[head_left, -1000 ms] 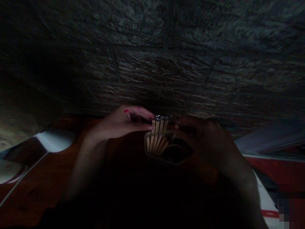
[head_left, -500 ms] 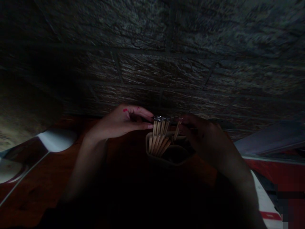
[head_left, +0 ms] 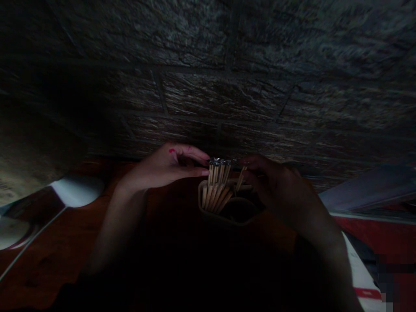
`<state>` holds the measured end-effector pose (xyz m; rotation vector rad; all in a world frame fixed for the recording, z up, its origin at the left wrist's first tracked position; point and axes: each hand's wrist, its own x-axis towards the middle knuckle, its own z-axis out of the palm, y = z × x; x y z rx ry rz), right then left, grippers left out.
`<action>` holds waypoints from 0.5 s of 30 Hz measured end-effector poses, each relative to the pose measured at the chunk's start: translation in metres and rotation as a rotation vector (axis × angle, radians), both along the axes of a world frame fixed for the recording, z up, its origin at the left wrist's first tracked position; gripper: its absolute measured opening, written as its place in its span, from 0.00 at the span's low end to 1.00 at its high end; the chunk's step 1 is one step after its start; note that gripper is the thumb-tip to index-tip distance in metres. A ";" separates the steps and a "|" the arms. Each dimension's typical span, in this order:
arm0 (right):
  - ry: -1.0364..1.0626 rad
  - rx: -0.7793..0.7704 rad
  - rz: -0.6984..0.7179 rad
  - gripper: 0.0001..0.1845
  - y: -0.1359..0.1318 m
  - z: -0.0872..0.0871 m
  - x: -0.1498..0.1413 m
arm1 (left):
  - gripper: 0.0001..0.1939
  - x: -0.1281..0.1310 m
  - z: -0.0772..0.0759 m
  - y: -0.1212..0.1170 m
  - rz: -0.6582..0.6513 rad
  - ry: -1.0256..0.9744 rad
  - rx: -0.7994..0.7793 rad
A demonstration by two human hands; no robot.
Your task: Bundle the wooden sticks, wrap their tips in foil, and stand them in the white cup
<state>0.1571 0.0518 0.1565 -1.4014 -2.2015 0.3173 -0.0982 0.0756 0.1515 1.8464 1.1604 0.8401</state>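
Note:
A bundle of wooden chopsticks (head_left: 217,177) with shiny silvery tops stands fanned out in the left part of a divided holder (head_left: 234,224). My left hand (head_left: 165,162) reaches in from the left, thumb and fingertips closed at the bundle's left edge near the tops. On the other side, my right hand (head_left: 276,177) pinches a few separate chopsticks (head_left: 241,178), tilted, with their lower ends inside the holder. How many it pinches is too dark to tell. Dark shadow covers the right part of the holder.
A rough brick-patterned wall (head_left: 208,95) rises right behind the holder. The reddish wooden tabletop (head_left: 61,229) carries a white rounded object (head_left: 76,190) at left, beside a large tan package (head_left: 32,151). A white and red item (head_left: 362,277) lies at right.
The right hand and the chopsticks in it have shifted very slightly left. My left hand and the holder stay nearly where they were.

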 end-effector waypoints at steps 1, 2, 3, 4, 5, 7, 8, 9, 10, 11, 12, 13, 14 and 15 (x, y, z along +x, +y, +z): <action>-0.012 -0.009 0.003 0.14 0.000 0.001 -0.001 | 0.15 0.000 0.000 0.000 0.000 -0.002 0.002; -0.019 -0.017 0.006 0.14 -0.001 0.001 -0.001 | 0.15 0.000 -0.001 0.000 -0.002 -0.004 0.003; -0.025 -0.027 0.010 0.14 -0.001 0.002 -0.002 | 0.15 0.000 -0.001 0.000 -0.004 -0.005 0.004; -0.029 -0.036 0.010 0.15 -0.001 0.002 -0.002 | 0.15 0.000 -0.001 0.000 -0.005 -0.007 0.004; -0.031 -0.043 0.007 0.15 -0.001 0.002 -0.002 | 0.15 0.000 -0.001 0.000 -0.006 -0.005 0.003; -0.042 -0.061 0.004 0.15 -0.001 0.002 -0.002 | 0.16 0.000 -0.001 0.000 -0.007 0.000 -0.002; -0.049 -0.066 0.005 0.15 -0.002 0.001 -0.002 | 0.16 0.000 -0.001 0.000 -0.007 0.000 -0.003; -0.054 -0.070 0.006 0.15 -0.002 0.001 -0.002 | 0.16 0.000 -0.001 0.000 -0.007 -0.001 -0.003; -0.055 -0.073 0.008 0.16 -0.002 0.001 -0.002 | 0.16 0.000 0.000 0.000 -0.007 -0.001 -0.004; -0.051 -0.076 0.008 0.17 -0.003 0.001 -0.002 | 0.16 0.000 0.000 0.000 -0.009 -0.001 -0.004; -0.042 -0.079 0.004 0.18 -0.003 0.001 -0.001 | 0.16 -0.001 0.000 0.000 -0.010 0.001 -0.005; -0.030 -0.080 0.001 0.21 -0.003 0.000 -0.001 | 0.15 -0.001 0.000 0.000 -0.011 0.006 -0.007; -0.019 -0.080 -0.003 0.23 -0.002 0.000 0.000 | 0.15 -0.001 0.001 0.000 -0.009 0.012 -0.011; -0.009 -0.076 -0.007 0.26 -0.002 -0.001 0.000 | 0.15 -0.001 0.001 0.000 -0.007 0.018 -0.012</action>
